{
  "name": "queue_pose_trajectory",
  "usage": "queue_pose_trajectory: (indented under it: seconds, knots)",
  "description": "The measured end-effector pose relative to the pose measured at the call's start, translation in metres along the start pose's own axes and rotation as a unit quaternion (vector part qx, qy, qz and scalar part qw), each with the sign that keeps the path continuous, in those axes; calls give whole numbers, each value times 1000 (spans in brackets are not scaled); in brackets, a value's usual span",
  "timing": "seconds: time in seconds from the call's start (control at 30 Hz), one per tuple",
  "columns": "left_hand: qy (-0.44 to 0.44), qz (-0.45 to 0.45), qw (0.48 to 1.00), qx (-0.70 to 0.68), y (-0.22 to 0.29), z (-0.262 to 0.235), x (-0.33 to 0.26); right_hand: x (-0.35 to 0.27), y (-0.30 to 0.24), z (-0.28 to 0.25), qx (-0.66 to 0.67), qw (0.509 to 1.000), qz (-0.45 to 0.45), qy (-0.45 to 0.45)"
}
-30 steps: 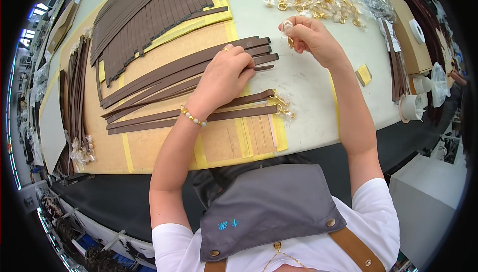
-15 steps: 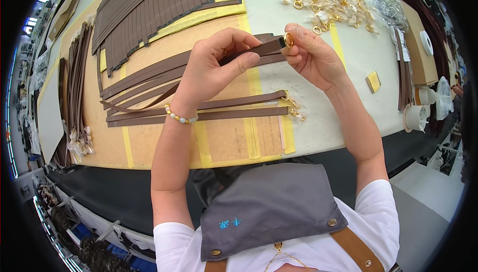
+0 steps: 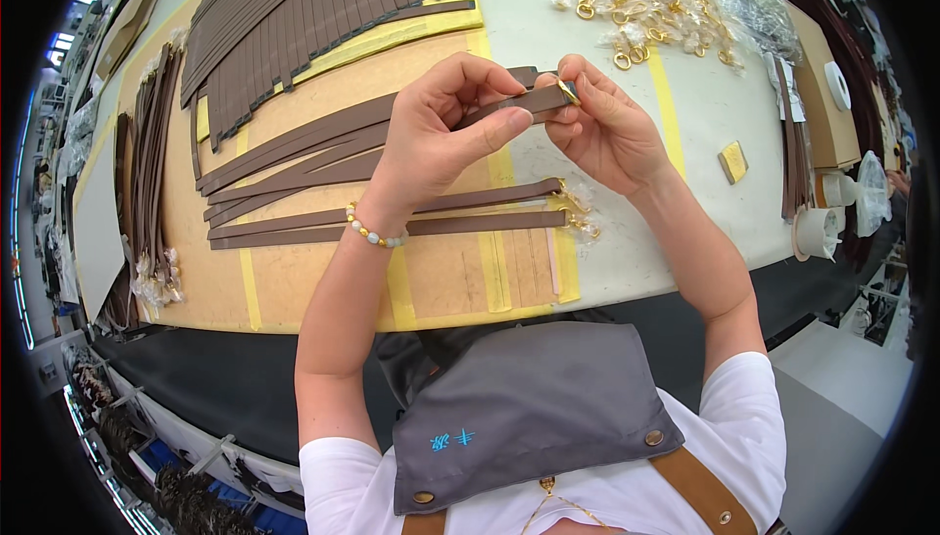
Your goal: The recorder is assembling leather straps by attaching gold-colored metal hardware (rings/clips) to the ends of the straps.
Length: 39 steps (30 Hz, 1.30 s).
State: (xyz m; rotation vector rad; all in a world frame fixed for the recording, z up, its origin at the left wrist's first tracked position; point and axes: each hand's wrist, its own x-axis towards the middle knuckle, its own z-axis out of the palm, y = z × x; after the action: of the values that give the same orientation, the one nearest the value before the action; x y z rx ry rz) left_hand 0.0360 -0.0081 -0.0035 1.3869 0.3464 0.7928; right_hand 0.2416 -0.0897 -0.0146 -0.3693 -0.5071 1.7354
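Note:
Between my hands runs a brown flat strap (image 3: 534, 101), raised above the table. My left hand (image 3: 446, 119) pinches it between thumb and fingers a little way back from its end. At that end, my right hand (image 3: 609, 129) grips a gold metal fitting (image 3: 568, 93), partly covered by my fingers. The strap end now lies at the fitting, seemingly running through it. Below my hands, two brown straps (image 3: 490, 222) lie on the board with gold clasps (image 3: 582, 226) in clear wrap at their right ends. More loose straps (image 3: 294, 158) lie under my left wrist.
Many brown straps (image 3: 313, 21) are stacked at the back left on a yellow-edged board. A heap of wrapped gold clasps (image 3: 651, 8) lies at the back right. A yellow block (image 3: 733, 162) and white roll (image 3: 816, 233) sit right; bundled straps (image 3: 152, 178) lie left.
My hands have drawn closer together, and the strap's end has moved into the gold fitting. The strap's trailing length has shifted and straightened on the board.

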Motion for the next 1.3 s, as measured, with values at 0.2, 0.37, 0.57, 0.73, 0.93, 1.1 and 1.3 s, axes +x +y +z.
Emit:
queue_pose_trajectory:
  seconds: [0.2,0.37,0.57,0.73,0.93,1.1,1.3]
  knots:
    - [19,9,1000,13,0,3,-3,0,-1,-9,-43,999,3,-33]
    - [11,6,1000,26,2,6,-5,0,-7,-9,-146,988,40,-33]
    - [-1,9,996,94,7,5,-7,0,-2,-9,-164,985,46,-35]
    - [17,31,989,146,22,9,-11,-4,-2,-3,-156,986,45,-24]
    - [-12,92,955,284,23,11,-11,-1,-6,-4,-234,970,56,-42]
    - [-30,118,936,332,10,11,-13,-6,-14,16,-358,919,156,50]
    - [-49,67,934,348,8,14,-11,-8,-2,16,-442,883,128,90]
